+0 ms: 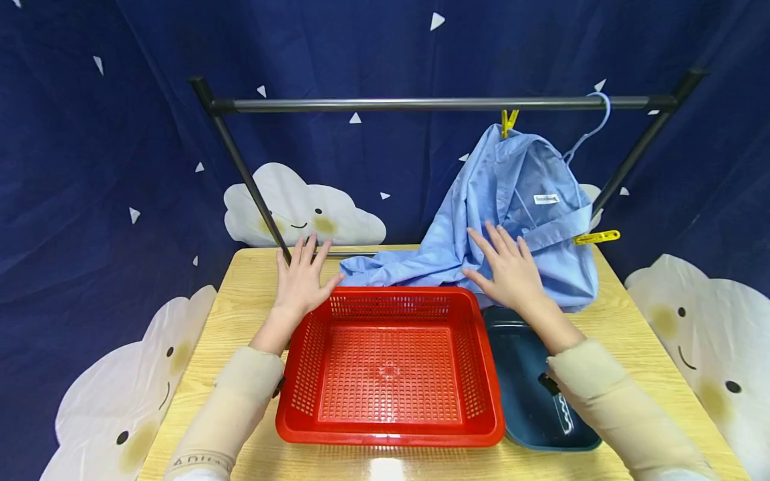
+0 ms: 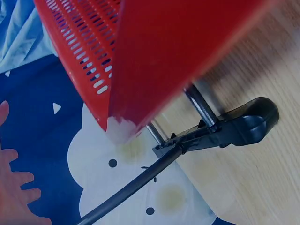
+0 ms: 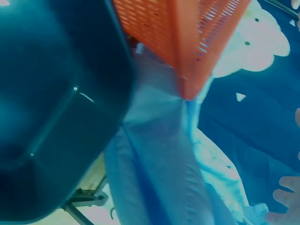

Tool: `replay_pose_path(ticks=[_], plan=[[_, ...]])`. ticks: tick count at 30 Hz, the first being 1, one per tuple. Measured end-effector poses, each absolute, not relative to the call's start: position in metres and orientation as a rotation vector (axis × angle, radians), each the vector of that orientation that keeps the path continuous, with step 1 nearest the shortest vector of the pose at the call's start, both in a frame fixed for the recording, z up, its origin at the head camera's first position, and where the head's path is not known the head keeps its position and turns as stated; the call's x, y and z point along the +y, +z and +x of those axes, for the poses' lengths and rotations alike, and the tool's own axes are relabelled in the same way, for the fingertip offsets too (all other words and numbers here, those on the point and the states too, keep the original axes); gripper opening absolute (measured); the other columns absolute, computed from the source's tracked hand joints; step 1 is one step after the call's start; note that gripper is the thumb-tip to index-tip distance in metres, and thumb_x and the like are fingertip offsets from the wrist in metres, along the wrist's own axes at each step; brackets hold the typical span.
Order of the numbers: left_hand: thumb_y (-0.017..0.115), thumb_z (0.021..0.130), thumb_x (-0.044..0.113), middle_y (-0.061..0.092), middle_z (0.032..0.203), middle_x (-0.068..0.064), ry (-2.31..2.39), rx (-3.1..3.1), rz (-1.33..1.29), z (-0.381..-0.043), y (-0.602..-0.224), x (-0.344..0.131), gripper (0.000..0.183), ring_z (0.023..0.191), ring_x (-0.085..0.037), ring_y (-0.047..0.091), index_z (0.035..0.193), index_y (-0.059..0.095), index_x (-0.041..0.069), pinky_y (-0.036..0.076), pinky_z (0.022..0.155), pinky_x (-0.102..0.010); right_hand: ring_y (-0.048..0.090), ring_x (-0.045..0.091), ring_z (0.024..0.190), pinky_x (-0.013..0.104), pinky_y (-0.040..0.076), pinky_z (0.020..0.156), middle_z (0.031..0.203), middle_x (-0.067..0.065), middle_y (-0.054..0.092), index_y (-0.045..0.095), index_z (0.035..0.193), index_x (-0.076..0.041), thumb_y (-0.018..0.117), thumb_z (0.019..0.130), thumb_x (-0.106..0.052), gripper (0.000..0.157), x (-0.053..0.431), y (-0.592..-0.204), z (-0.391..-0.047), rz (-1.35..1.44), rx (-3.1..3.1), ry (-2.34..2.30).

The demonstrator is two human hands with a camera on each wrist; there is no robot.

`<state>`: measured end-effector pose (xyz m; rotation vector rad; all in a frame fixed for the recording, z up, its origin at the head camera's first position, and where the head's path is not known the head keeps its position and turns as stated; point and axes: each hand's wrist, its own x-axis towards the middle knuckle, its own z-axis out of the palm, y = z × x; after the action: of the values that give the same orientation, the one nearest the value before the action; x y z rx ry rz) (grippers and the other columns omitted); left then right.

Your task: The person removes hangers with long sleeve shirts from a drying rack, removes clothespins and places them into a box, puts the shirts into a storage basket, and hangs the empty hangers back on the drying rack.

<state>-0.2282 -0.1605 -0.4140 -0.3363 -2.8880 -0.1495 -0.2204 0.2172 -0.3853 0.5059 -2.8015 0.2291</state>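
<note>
My left hand point(image 1: 300, 283) is spread palm down over the back left corner of a red plastic basket point(image 1: 287, 407), holding nothing. Its fingers point(image 2: 21, 180) show at the left edge of the left wrist view. My right hand point(image 1: 511, 270) is spread likewise, above the basket's back right corner and in front of a light blue shirt point(image 1: 475, 194). The shirt hangs bunched on a blue hanger point(image 1: 601, 123), one sleeve trailing behind the basket. One yellow clothespin point(image 1: 508, 123) sits at its top near the rail, another yellow clothespin point(image 1: 595, 238) on its right side.
A black rack point(image 1: 385, 105) spans the back of the wooden table point(image 1: 240, 294). Right of the basket, a dark blue basin point(image 1: 523, 394) lies partly under my right forearm. Behind everything hangs a navy curtain point(image 1: 337, 53) with white clouds.
</note>
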Motion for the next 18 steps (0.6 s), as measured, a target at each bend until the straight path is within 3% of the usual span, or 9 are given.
replay_pose_path(ticks=[8, 14, 18], plan=[[0.055, 0.084, 0.045, 0.044, 0.129, -0.016, -0.229, -2.669, -0.348, -0.237, -0.402, -0.171, 0.061, 0.121, -0.034, 0.037, 0.130, 0.043, 0.007, 0.020, 0.101, -0.054, 0.045, 0.037, 0.113, 0.054, 0.036, 0.087, 0.123, 0.018, 0.050, 0.050, 0.124, -0.008, 0.065, 0.079, -0.022, 0.050, 0.224, -0.358, -0.209, 0.551, -2.466, 0.355], [0.055, 0.082, 0.031, 0.057, 0.100, -0.018, -0.268, -2.325, -0.384, -0.248, -0.401, -0.182, 0.040, 0.090, -0.037, 0.050, 0.107, 0.057, -0.001, 0.036, 0.084, -0.049, 0.052, 0.038, 0.095, 0.050, 0.037, 0.075, 0.107, 0.019, 0.056, 0.057, 0.113, -0.003, 0.060, 0.080, -0.015, 0.035, 0.233, -0.338, -0.197, 0.568, -2.202, 0.379], [0.053, 0.083, 0.024, 0.060, 0.086, -0.017, -0.261, -2.135, -0.383, -0.257, -0.404, -0.189, 0.030, 0.079, -0.037, 0.051, 0.094, 0.061, -0.002, 0.039, 0.071, -0.047, 0.052, 0.040, 0.088, 0.049, 0.036, 0.070, 0.100, 0.020, 0.058, 0.060, 0.107, -0.001, 0.052, 0.083, -0.018, 0.030, 0.240, -0.329, -0.191, 0.565, -2.058, 0.379]])
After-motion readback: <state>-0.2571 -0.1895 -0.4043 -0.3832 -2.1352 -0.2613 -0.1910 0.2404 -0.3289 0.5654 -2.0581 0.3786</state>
